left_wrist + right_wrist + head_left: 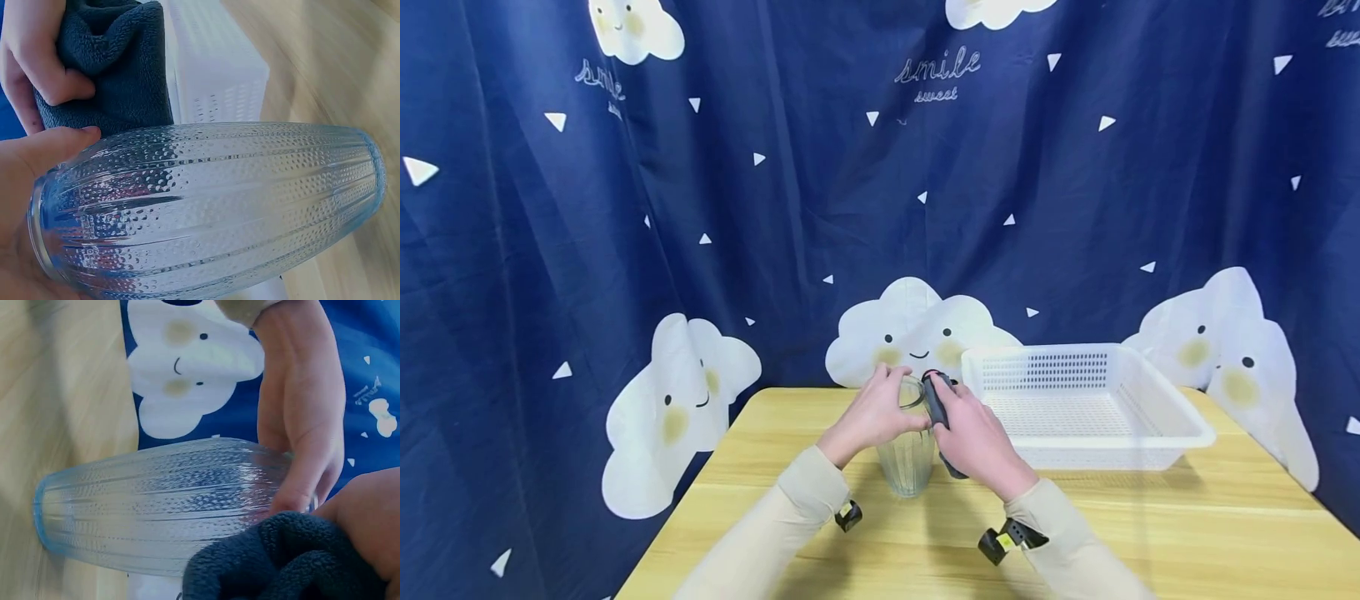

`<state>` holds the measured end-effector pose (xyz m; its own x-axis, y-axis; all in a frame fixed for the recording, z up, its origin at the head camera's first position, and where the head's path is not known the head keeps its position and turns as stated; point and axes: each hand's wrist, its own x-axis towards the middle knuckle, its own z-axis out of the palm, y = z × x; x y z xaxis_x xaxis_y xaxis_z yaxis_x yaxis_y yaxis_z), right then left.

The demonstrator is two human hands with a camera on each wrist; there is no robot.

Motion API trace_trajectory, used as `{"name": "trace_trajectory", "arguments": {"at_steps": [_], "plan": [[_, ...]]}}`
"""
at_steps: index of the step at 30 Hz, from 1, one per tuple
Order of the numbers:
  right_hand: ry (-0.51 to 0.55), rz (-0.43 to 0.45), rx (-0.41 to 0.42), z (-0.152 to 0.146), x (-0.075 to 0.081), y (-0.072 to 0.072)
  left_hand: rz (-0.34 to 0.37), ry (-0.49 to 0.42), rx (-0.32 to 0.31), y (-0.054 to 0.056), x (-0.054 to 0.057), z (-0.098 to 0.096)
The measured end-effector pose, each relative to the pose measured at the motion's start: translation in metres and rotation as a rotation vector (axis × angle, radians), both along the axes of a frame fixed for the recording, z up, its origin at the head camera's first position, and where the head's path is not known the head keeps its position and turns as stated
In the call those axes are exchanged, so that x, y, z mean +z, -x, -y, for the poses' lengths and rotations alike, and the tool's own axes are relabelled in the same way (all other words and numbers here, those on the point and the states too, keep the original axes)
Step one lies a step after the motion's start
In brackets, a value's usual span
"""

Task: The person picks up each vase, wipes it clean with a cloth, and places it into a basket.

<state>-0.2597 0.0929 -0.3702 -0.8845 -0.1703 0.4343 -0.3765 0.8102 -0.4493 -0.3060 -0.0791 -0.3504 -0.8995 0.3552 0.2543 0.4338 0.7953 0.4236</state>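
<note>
A clear ribbed glass vase (906, 465) with a dotted texture stands upright on the wooden table. Around its rim, my left hand (876, 412) grips the top, thumb on the near side and fingers on the far side. My right hand (976, 433) holds a folded dark grey fluffy cloth (936, 404) close beside the vase's upper right side. In the left wrist view the cloth (119, 75) hangs right behind the vase's upper part, fingers pressed into it. From the right wrist, the cloth (281, 562) covers part of the vase's mouth end.
A white perforated plastic basket (1086, 446) sits on the table to the right, just beyond my right hand. Behind the wooden table (1045, 533) hangs a navy curtain (820, 192) with clouds and triangles.
</note>
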Motion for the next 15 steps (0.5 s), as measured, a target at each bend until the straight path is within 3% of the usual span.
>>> {"name": "trace_trajectory", "arguments": {"at_steps": [5,10,15], "plan": [[-0.054,0.062,-0.016,0.004,-0.012,0.004,0.026,-0.031,-0.039,0.003,0.001,-0.001],[-0.045,0.182,-0.015,0.007,-0.036,0.008,0.018,-0.022,-0.046,0.005,0.000,0.000],[-0.045,0.315,0.047,0.008,-0.063,0.009,-0.025,-0.029,-0.043,0.005,-0.004,0.001]]}}
